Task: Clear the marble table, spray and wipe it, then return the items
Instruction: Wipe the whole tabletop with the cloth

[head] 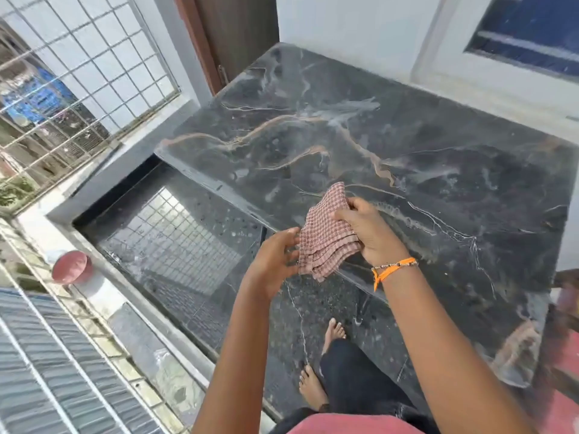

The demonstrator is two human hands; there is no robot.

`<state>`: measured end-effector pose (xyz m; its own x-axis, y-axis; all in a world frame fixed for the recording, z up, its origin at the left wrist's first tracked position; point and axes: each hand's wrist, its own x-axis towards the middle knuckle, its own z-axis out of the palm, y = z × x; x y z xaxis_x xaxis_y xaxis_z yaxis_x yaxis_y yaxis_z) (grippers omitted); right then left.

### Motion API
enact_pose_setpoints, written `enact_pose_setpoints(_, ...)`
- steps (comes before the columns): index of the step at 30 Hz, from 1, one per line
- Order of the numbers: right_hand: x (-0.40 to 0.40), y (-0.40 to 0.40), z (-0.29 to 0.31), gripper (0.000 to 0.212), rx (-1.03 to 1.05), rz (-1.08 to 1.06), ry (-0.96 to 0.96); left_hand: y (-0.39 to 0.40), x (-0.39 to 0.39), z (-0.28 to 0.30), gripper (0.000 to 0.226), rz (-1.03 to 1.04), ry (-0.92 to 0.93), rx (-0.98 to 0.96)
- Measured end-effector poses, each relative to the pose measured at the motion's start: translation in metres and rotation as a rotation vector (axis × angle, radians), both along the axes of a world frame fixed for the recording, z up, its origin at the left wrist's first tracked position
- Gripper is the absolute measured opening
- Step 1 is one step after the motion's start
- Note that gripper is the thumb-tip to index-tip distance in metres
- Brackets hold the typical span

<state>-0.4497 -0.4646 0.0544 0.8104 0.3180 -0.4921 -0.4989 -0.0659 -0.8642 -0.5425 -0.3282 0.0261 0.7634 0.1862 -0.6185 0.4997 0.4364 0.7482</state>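
The dark marble table (391,145) with tan and white veins fills the upper right, its top bare and streaked with wet smears. Over its near left edge I hold a folded pink checked cloth (326,236). My right hand (366,233), with an orange thread at the wrist, grips the cloth from the right side. Fingers of my left hand (275,261) touch the cloth's left edge, slightly curled.
A white metal window grille (78,67) runs along the left above a ledge. A red bowl (71,267) sits on that ledge at lower left. A brown door (232,36) stands behind the table. My bare feet (335,330) are on the dark speckled floor.
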Motion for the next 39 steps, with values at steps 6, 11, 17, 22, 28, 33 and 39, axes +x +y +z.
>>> enact_pose_setpoints(6, 0.041, 0.081, -0.006, 0.021, 0.002, 0.040, -0.026, 0.061, 0.030, 0.001, 0.021, 0.038, 0.022, 0.162)
enact_pose_setpoints(11, 0.101, 0.138, -0.008, 0.018, -0.016, 0.020, -0.081, 0.113, 0.083, 0.003, 0.023, -0.063, 0.025, 0.310)
enact_pose_setpoints(17, 0.175, 0.175, 0.000, 0.015, -0.185, -0.016, -0.247, 0.166, 0.155, 0.008, 0.022, -0.147, 0.010, 0.367)
enact_pose_setpoints(22, 0.222, 0.203, 0.000, 0.018, -0.500, -0.035, -0.485, 0.199, 0.202, -0.002, 0.022, -0.136, -0.050, 0.412)
enact_pose_setpoints(28, 0.253, 0.256, -0.027, 0.031, -0.604, 0.096, -0.441, 0.250, 0.263, -0.014, 0.036, -0.270, -0.063, 0.591)
enact_pose_setpoints(33, 0.248, 0.267, -0.074, 0.047, -0.944, 0.182, -0.551, 0.306, 0.304, -0.026, 0.043, -0.507, -0.113, 0.810)
enact_pose_setpoints(39, 0.220, 0.313, -0.109, 0.061, -1.380, 0.297, -0.586, 0.382, 0.331, -0.042, 0.048, -0.426, -0.153, 0.955)
